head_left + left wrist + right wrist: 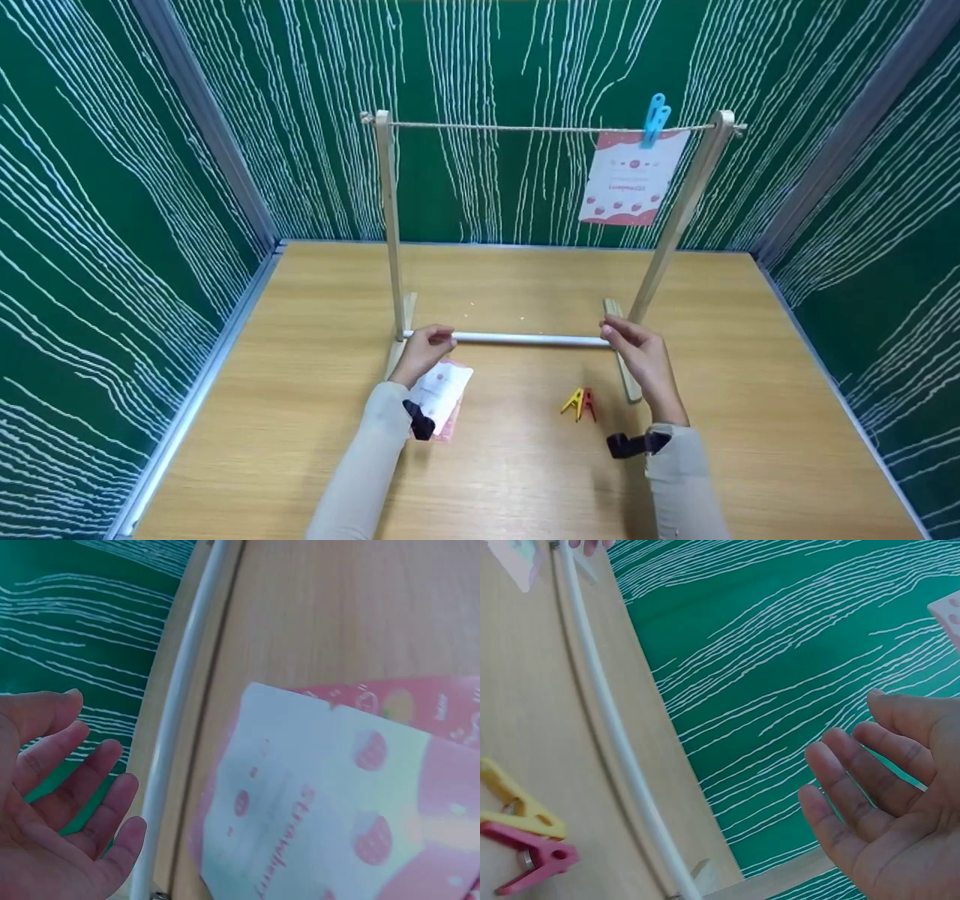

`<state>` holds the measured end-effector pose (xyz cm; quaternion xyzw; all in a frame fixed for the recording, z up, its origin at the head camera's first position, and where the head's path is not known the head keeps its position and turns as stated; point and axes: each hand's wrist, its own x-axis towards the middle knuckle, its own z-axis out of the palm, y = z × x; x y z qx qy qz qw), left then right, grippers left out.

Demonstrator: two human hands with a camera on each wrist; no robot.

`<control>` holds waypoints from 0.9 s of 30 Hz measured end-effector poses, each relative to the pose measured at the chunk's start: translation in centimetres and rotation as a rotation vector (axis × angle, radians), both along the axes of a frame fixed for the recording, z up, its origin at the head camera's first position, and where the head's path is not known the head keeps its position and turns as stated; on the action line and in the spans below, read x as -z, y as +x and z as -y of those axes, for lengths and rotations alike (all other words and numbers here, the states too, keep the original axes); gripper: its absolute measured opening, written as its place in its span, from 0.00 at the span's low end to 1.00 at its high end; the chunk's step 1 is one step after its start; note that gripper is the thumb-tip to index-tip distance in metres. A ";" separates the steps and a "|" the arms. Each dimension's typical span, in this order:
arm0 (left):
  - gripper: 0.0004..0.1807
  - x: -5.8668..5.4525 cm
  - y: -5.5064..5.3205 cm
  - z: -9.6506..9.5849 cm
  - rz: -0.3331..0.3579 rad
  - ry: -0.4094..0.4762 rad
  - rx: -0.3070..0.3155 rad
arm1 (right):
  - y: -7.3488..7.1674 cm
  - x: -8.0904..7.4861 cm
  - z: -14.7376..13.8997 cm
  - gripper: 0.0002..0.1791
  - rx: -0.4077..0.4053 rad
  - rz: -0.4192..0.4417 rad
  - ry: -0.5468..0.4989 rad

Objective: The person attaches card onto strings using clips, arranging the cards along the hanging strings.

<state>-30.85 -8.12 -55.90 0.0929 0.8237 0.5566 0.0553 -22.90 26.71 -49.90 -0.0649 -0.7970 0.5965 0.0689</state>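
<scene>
My left hand (427, 351) hovers over the left end of the white bar, fingers loosely bent and holding nothing. Below it on the table lie a strawberry card (300, 795) and, partly covered, a red-pink card (442, 701). Near the right post, my right hand (636, 352) is raised, its fingers relaxed and bare in the right wrist view. A yellow clothespin (573, 401) and a red clothespin (589, 405) lie side by side on the table beneath it, to its left. Another strawberry card (634, 180) hangs from the string, held by a blue clothespin (655, 124).
A wooden frame with a left post (390, 225) and a right post (681, 217) carries the string (495, 127) across its top. A white bar (532, 340) joins the posts low down. Green walls with white lines (450, 187) enclose the wooden table (517, 465).
</scene>
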 end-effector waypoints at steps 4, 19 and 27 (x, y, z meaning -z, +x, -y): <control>0.18 1.0 0.4 0.6 -0.019 -0.030 -0.018 | 0.4 0.9 -0.1 0.26 0.004 0.007 0.012; 0.21 2.4 1.2 2.1 -0.006 -0.001 -0.087 | 1.8 4.0 -0.3 0.24 0.009 0.117 0.017; 0.20 2.8 1.3 2.7 0.006 0.008 -0.109 | 2.5 5.9 -0.3 0.24 -0.015 0.157 0.027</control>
